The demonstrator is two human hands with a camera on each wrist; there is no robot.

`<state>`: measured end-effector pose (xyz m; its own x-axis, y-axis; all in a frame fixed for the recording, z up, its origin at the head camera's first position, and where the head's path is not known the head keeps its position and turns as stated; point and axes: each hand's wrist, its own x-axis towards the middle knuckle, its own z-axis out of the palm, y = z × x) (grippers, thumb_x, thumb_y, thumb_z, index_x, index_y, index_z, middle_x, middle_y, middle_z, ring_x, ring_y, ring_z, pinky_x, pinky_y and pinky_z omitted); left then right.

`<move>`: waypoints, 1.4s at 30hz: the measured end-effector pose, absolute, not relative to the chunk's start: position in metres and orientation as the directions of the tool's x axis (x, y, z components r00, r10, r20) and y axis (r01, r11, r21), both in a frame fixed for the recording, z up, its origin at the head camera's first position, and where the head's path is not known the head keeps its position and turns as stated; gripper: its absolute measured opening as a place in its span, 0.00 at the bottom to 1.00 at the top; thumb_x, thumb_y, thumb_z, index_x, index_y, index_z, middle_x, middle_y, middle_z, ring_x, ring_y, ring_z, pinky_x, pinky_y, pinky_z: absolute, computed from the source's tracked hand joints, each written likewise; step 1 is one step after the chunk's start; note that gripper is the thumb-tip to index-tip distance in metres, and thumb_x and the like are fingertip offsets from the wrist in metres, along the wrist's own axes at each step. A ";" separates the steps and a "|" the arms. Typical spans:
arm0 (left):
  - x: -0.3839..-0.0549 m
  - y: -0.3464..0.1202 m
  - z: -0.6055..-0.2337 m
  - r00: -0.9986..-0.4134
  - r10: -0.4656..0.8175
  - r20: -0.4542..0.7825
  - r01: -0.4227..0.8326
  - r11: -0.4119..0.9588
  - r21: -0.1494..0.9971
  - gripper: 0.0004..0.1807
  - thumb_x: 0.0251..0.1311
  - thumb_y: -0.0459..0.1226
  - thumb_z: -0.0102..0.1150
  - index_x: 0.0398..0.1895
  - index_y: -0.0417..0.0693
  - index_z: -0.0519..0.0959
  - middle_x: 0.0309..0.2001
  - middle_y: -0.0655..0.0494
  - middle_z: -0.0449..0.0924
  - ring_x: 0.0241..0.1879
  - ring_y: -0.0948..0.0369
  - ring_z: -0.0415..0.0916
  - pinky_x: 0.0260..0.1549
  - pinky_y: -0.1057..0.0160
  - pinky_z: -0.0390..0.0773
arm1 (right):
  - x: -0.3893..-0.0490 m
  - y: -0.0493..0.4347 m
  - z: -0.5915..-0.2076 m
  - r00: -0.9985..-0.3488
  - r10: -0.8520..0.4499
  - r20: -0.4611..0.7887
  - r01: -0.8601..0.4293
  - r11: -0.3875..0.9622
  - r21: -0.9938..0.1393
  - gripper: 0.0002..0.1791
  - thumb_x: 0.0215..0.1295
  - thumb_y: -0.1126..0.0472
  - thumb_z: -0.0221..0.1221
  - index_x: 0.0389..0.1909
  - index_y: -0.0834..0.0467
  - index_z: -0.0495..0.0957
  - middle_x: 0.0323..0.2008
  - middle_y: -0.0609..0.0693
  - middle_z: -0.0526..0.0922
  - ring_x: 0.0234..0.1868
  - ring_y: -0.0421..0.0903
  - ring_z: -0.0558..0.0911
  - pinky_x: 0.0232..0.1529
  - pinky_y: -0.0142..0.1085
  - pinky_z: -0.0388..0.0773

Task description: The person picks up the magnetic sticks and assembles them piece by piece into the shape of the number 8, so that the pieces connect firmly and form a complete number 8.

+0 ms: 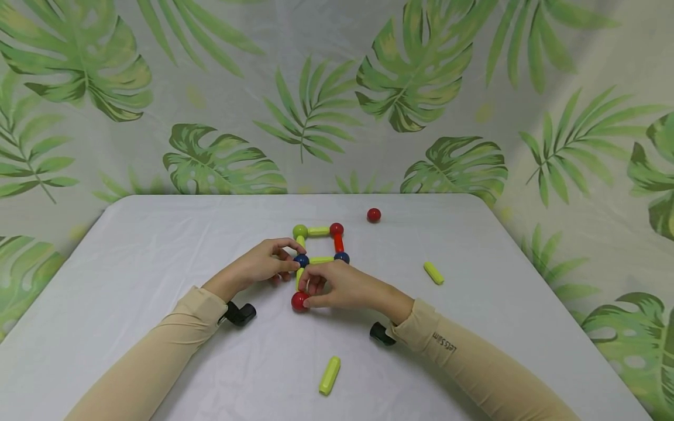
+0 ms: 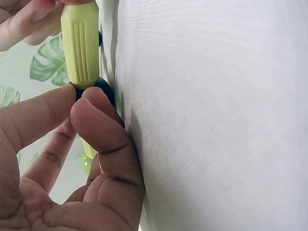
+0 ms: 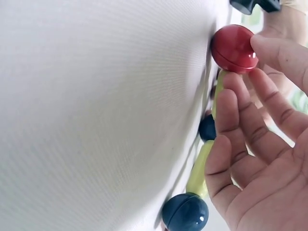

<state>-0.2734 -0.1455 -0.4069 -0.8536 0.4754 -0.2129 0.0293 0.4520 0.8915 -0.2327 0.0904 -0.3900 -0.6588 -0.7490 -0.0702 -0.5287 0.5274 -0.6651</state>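
Note:
A square of balls and rods lies on the table. Its corners are a green ball (image 1: 300, 231), a red ball (image 1: 336, 229) and two blue balls. My left hand (image 1: 267, 262) pinches the near-left blue ball (image 1: 302, 261) between thumb and fingers. From that ball a yellow-green rod (image 2: 81, 43) runs toward me, ending at another red ball (image 3: 234, 48). My right hand (image 1: 344, 285) grips this red ball between thumb and fingertips. The other blue ball (image 3: 185, 212) sits at the square's near-right corner, partly behind my right hand in the head view.
A loose red ball (image 1: 374, 215) lies near the table's back edge. One loose yellow-green rod (image 1: 434, 273) is to the right, and a second loose rod (image 1: 329, 375) lies in front. Leaf-patterned cloth (image 1: 316, 164) hangs behind the white table (image 1: 131, 263).

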 end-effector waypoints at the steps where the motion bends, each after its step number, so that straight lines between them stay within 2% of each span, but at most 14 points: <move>1: -0.274 -0.146 -0.407 -0.853 0.475 -0.214 0.028 0.451 0.892 0.17 0.75 0.36 0.63 0.63 0.46 0.79 0.40 0.48 0.79 0.33 0.57 0.80 0.30 0.63 0.79 | -0.233 0.090 -0.390 -0.654 -0.753 -0.071 -0.531 0.524 -0.665 0.11 0.70 0.58 0.72 0.49 0.52 0.83 0.39 0.43 0.86 0.40 0.34 0.82 0.49 0.32 0.83; 9: -0.274 -0.146 -0.407 -0.852 0.477 -0.215 0.028 0.451 0.892 0.17 0.74 0.36 0.64 0.63 0.46 0.79 0.40 0.47 0.79 0.33 0.56 0.80 0.30 0.63 0.79 | -0.232 0.087 -0.390 -0.634 -0.768 -0.092 -0.552 0.533 -0.641 0.17 0.69 0.58 0.73 0.57 0.53 0.84 0.42 0.45 0.89 0.41 0.34 0.84 0.50 0.28 0.82; 34: -0.272 -0.145 -0.406 -0.850 0.479 -0.219 0.026 0.454 0.891 0.16 0.75 0.36 0.64 0.63 0.46 0.79 0.41 0.46 0.79 0.33 0.56 0.80 0.30 0.63 0.79 | -0.232 0.091 -0.391 -0.629 -0.770 -0.106 -0.545 0.535 -0.645 0.17 0.70 0.57 0.73 0.57 0.52 0.83 0.44 0.45 0.89 0.43 0.35 0.85 0.52 0.29 0.83; 42: -0.267 -0.145 -0.406 -0.865 0.456 -0.211 0.052 0.499 0.865 0.19 0.76 0.37 0.62 0.67 0.50 0.78 0.44 0.45 0.81 0.35 0.57 0.81 0.30 0.63 0.79 | -0.227 0.100 -0.388 -0.641 -0.753 -0.146 -0.516 0.564 -0.645 0.24 0.70 0.55 0.72 0.63 0.51 0.77 0.43 0.45 0.87 0.43 0.36 0.85 0.54 0.32 0.84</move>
<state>-0.2671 -0.1446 -0.4061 -0.8648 0.4556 -0.2110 0.0520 0.4992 0.8649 -0.2270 0.1002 -0.3877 -0.6415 -0.7532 -0.1458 -0.5155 0.5639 -0.6452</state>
